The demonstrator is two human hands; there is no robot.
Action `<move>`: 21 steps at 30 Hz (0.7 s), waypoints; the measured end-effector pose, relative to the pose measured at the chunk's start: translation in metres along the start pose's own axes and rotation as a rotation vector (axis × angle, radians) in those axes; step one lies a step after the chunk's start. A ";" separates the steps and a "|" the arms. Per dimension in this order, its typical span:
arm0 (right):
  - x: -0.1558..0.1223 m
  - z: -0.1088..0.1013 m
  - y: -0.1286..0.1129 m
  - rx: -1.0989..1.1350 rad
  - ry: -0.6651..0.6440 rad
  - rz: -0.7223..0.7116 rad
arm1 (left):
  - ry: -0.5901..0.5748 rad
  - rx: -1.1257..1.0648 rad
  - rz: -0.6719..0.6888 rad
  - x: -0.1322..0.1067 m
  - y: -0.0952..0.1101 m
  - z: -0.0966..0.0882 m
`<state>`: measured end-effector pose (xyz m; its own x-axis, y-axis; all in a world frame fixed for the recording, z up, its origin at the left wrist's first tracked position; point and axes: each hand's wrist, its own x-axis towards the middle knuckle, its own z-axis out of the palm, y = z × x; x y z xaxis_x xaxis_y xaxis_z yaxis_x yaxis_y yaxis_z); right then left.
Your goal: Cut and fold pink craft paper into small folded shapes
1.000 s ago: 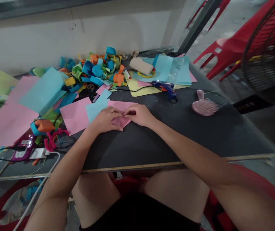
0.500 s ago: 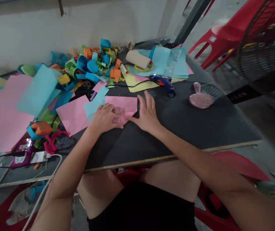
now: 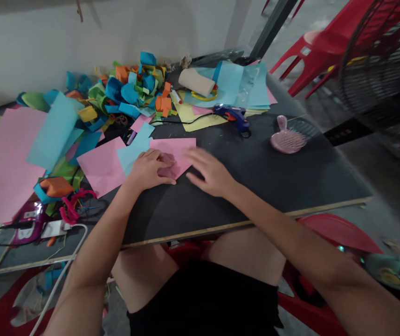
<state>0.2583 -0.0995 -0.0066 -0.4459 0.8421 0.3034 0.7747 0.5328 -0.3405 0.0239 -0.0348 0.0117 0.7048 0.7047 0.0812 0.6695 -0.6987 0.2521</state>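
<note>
A sheet of pink paper (image 3: 182, 145) lies on the dark table in front of me, its lower right corner cut off at a slant. My left hand (image 3: 149, 170) holds its left part down, with curled fingers and the thumb at the lower edge. Under those fingers the paper looks creased, though shadow and the hand hide part of it. My right hand (image 3: 210, 175) hovers at the sheet's right edge, fingers blurred, thumb spread apart, gripping nothing.
Another pink sheet (image 3: 102, 165) and a light blue sheet (image 3: 126, 156) lie to the left. Behind are a heap of folded paper pieces (image 3: 126, 93) and a blue glue gun (image 3: 235, 116). A pink hairbrush (image 3: 287, 140) lies right; a fan (image 3: 378, 65) stands beyond the table.
The paper's lower right fold, earlier bent up under my right thumb, now appears flat. My right hand has turned and its fingers have come over the right edge. My left hand stays put.
</note>
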 end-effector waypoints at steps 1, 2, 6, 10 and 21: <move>-0.001 0.001 -0.005 0.020 -0.110 -0.079 | 0.010 -0.004 0.009 0.000 -0.001 0.001; -0.002 0.002 -0.008 0.026 -0.189 -0.119 | 0.020 -0.008 0.018 0.000 -0.002 0.001; -0.011 0.001 -0.009 -0.012 -0.271 -0.047 | 0.008 -0.014 0.023 0.001 -0.002 0.000; -0.023 -0.009 0.000 -0.074 -0.221 0.051 | -0.040 0.001 -0.005 0.001 -0.003 -0.005; -0.016 -0.004 -0.036 -0.214 -0.022 0.151 | -0.070 0.054 0.023 -0.003 0.005 -0.008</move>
<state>0.2391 -0.1328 0.0043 -0.3257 0.9137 0.2432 0.9093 0.3732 -0.1842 0.0231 -0.0393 0.0199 0.7336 0.6793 0.0186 0.6631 -0.7216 0.1988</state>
